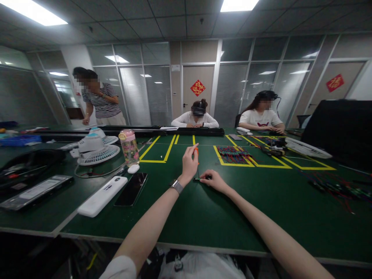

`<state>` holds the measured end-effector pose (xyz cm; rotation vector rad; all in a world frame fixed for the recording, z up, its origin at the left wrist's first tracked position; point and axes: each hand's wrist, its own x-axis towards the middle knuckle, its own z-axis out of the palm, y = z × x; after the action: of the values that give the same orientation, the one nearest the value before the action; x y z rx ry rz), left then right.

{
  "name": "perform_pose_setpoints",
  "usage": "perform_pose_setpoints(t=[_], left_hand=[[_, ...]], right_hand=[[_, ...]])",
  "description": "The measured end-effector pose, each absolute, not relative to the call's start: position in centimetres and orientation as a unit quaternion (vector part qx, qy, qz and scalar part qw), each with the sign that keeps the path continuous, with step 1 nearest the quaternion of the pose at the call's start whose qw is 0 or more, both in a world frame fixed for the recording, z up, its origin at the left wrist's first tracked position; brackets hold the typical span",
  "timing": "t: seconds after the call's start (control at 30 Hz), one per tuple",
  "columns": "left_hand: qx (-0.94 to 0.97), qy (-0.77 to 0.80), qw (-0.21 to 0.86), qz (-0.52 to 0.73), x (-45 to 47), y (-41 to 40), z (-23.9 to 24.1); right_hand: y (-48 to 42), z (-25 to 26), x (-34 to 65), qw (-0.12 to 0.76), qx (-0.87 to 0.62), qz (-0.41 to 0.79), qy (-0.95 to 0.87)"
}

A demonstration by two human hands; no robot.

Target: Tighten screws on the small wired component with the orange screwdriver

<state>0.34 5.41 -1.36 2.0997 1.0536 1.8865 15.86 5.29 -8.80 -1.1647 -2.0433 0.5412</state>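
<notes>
My left hand (pixel 190 161), with a watch on its wrist, is closed around the orange handle of a screwdriver (pixel 197 150). The screwdriver stands upright, its thin shaft reaching down to a small green circuit board (pixel 197 179) on the green table. From the right, my right hand (pixel 214 181) pinches the board's edge with its fingertips. Beside those fingers is a small dark round part (pixel 208 177), too small to name. Whether the screwdriver's tip sits in a screw cannot be made out.
Left of my arms lie a black phone (pixel 131 189), a white case-like object (pixel 103 195), a pink-lidded bottle (pixel 129 147) and white fans (pixel 97 149). Wired boards (pixel 235 155) lie inside yellow tape; more wires (pixel 338 188) are at right. Several people are across the table (pixel 174 221).
</notes>
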Motion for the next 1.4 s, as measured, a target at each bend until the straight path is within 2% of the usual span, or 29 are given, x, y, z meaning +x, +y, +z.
perform_pose_setpoints(t=[0.47, 0.77, 1.4], left_hand=[[0.715, 0.367, 0.031, 0.594, 0.28, 5.08, -0.95], [0.728, 0.337, 0.064, 0.594, 0.22, 5.33, -0.95], [0.725, 0.334, 0.055, 0.600, 0.55, 5.22, -1.07]], right_hand=[[5.31, -8.52, 15.55, 0.352, -0.461, 0.219, -0.785], [5.09, -8.46, 15.71, 0.356, -0.453, 0.213, -0.789], [5.52, -9.03, 15.78, 0.356, -0.449, 0.215, -0.791]])
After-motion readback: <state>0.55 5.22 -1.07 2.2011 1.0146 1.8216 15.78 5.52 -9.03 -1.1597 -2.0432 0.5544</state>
